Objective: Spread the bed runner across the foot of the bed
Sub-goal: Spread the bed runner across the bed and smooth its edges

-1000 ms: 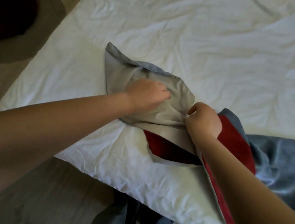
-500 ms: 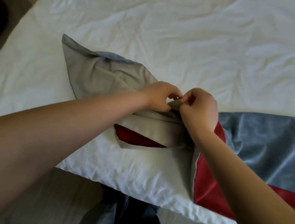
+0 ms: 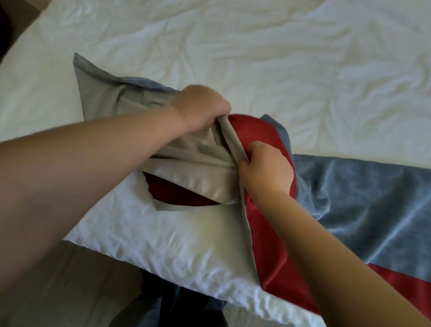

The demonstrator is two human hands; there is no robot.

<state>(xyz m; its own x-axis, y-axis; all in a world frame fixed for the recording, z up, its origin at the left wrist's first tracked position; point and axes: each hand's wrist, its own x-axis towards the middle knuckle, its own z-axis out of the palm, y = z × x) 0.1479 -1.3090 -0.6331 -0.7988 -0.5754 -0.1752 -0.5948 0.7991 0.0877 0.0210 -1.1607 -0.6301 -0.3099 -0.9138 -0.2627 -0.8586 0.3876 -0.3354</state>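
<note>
Here the bed runner (image 3: 367, 202), blue and red with a grey underside, lies along the near edge of the bed (image 3: 245, 43), flat at the right, bunched and folded over at the left. The left hand (image 3: 201, 107) grips a grey fold; the right hand (image 3: 266, 167) pinches the grey edge just beside it. Below stand dark trouser legs (image 3: 170, 313) on beige floor (image 3: 54, 292).

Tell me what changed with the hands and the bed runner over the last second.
The left hand and right hand, pinched together half a second ago, have drawn apart, the left moving farther from the body, opening the fold of the grey-backed red and blue velvet bed runner and baring more red. Unchanged: both grip its grey lining; its right stretch lies flat on the white crumpled duvet.
</note>
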